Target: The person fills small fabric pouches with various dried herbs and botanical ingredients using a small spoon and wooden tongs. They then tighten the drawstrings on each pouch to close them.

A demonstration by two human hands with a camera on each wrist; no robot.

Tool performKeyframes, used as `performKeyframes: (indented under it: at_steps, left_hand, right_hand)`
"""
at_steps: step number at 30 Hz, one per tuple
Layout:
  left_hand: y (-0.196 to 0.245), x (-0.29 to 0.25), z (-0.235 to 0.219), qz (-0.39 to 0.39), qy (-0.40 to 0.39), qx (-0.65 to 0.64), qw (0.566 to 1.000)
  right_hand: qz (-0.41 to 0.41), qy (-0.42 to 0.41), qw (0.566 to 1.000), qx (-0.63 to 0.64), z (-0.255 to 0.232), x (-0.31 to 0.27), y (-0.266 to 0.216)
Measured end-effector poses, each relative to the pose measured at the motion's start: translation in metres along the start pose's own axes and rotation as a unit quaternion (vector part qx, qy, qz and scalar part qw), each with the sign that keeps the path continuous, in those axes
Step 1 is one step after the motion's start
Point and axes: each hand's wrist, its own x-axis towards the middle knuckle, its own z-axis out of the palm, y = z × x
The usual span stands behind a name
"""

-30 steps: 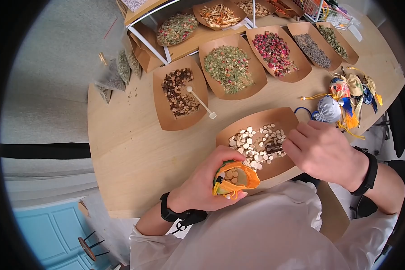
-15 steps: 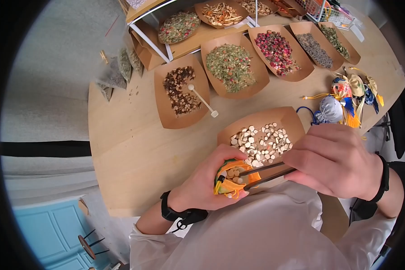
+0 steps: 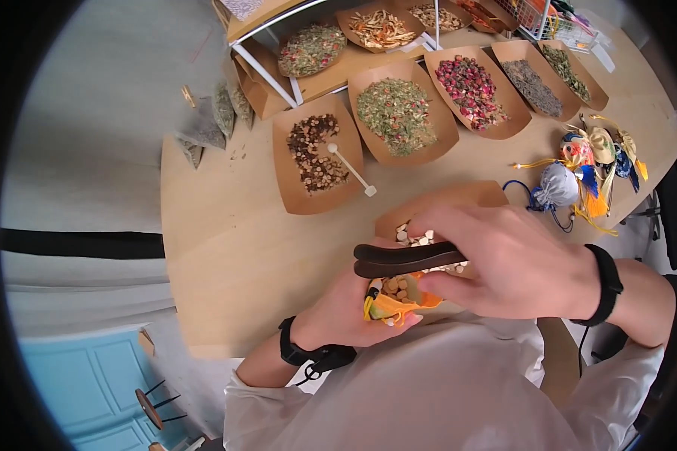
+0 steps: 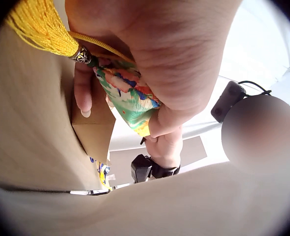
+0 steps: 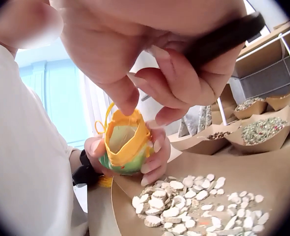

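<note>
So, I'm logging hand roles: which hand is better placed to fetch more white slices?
Probably the right hand: it grips the dark tongs above the tray of white slices, while the left hand holds the pouch.

Tray of pale slices (image 3: 483, 194) mostly hidden behind right hand (image 3: 519, 263)

bare wooden table (image 3: 226, 255) left of left hand (image 3: 346, 308) gives free passage. ahead of right hand (image 3: 511, 263): tray of white slices (image 3: 481, 197), then herb trays (image 3: 316, 161). sachet pile (image 3: 587, 161) blocks far right.
</note>
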Motion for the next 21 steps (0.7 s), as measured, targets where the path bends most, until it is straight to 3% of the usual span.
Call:
performKeyframes:
  at_steps: [2,4,8,10,14,16,21]
  left_hand:
    - [0.004,0.001,-0.002,0.021,0.002,0.019,1.0]
    - [0.008,0.002,-0.003,-0.014,-0.005,0.018,1.0]
    - [0.008,0.003,-0.004,0.008,0.005,0.022,1.0]
    - [0.011,0.006,-0.005,0.063,0.009,0.067,0.996]
    - [0.014,0.005,-0.005,0.049,0.026,0.047,0.997]
    - [0.007,0.003,-0.007,0.064,-0.007,0.121,0.991]
    - [0.002,-0.002,-0.007,0.04,-0.001,0.093,0.995]
  right_hand:
    - [-0.011,-0.009,1.0,0.001,0.01,0.007,0.005]
    - [-0.078,0.016,0.996,0.027,0.016,0.014,0.01]
    - [-0.067,0.012,0.997,0.022,0.009,0.018,0.003]
    - [-0.044,-0.016,0.998,0.049,0.004,0.021,-0.005]
    - [-0.06,-0.016,0.996,0.059,0.003,0.027,-0.011]
    - [-0.081,0.005,0.995,0.054,0.004,0.03,-0.013]
    - [-0.076,0.0,0.996,0.051,0.001,0.038,-0.015]
